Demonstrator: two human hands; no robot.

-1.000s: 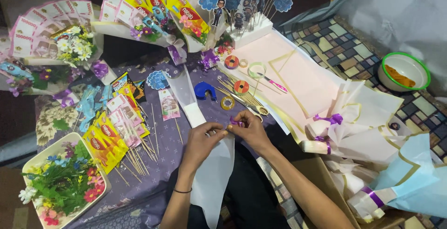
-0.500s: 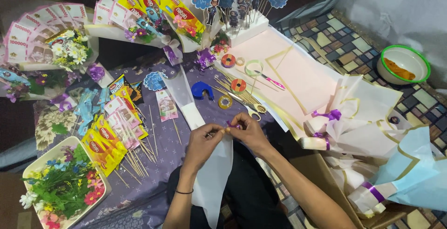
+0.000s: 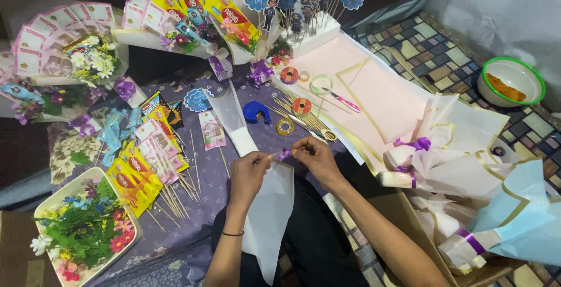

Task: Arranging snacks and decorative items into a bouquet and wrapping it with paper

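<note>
Two Hands Pinched One Purple Ribbon

Both hands met over a purple patterned cloth. The left hand and right hand each closed fingertips on a short, glossy purple ribbon, stretched between them above a smooth white paper sheet. Three round tape rolls and one blue tape dispenser lay just beyond. Thin wooden sticks crowded the left; pink paper filled the right.

Bright overhead light, dark top edge, sharp focus, slight wide-angle distortion.
</note>
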